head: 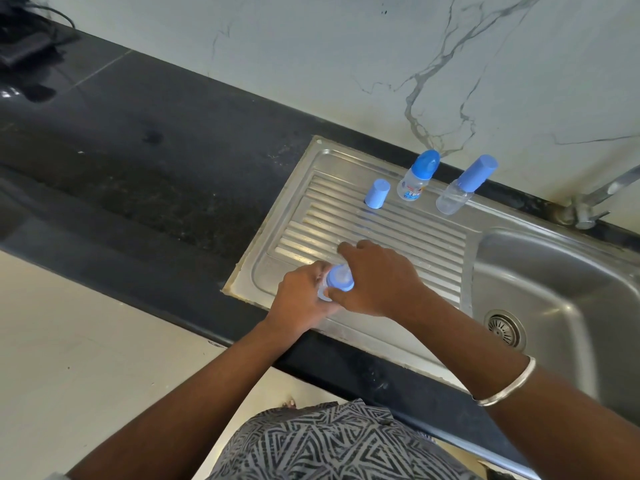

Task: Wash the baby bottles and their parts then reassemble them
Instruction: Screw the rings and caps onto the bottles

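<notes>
Over the front of the steel drainboard my left hand grips a small clear baby bottle, mostly hidden by my fingers. My right hand grips the blue ring and teat on top of that bottle. At the back of the drainboard a loose blue cap stands upright. Beside it stands a printed bottle with a blue cap, and further right a plain clear bottle with a tall blue cap.
The sink basin with its drain strainer lies to the right, a steel tap behind it. A dark stone counter stretches left, with black items at the far corner. A marbled wall rises behind.
</notes>
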`<act>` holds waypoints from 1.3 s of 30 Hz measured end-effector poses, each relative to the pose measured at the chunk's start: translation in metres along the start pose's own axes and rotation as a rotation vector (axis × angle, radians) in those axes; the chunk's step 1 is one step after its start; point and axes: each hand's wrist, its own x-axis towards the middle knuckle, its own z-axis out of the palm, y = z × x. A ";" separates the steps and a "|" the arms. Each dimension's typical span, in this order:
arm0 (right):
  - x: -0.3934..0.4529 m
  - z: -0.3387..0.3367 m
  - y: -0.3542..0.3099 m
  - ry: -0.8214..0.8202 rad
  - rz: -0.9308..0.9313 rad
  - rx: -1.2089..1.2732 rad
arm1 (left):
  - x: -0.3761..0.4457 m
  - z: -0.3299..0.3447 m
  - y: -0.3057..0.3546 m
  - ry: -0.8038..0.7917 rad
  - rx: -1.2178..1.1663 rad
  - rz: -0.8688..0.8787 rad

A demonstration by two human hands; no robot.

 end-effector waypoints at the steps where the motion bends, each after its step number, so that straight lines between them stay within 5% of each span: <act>1: 0.000 0.001 0.001 -0.023 -0.039 0.009 | 0.000 0.000 0.001 0.003 -0.007 -0.004; 7: 0.005 0.000 0.001 -0.023 0.030 0.047 | -0.002 0.001 0.004 0.030 -0.011 -0.013; 14: 0.003 -0.001 0.002 -0.013 -0.125 0.059 | -0.005 0.000 0.007 0.026 -0.062 -0.034; 31: 0.021 -0.009 0.011 -0.086 0.087 0.213 | -0.009 0.010 0.003 0.090 -0.012 -0.015; 36: 0.073 -0.013 0.063 0.265 0.180 0.191 | -0.011 0.011 0.004 0.079 -0.023 -0.032; 39: 0.114 -0.007 0.090 0.197 0.214 -0.011 | -0.013 0.011 0.004 0.082 -0.029 -0.037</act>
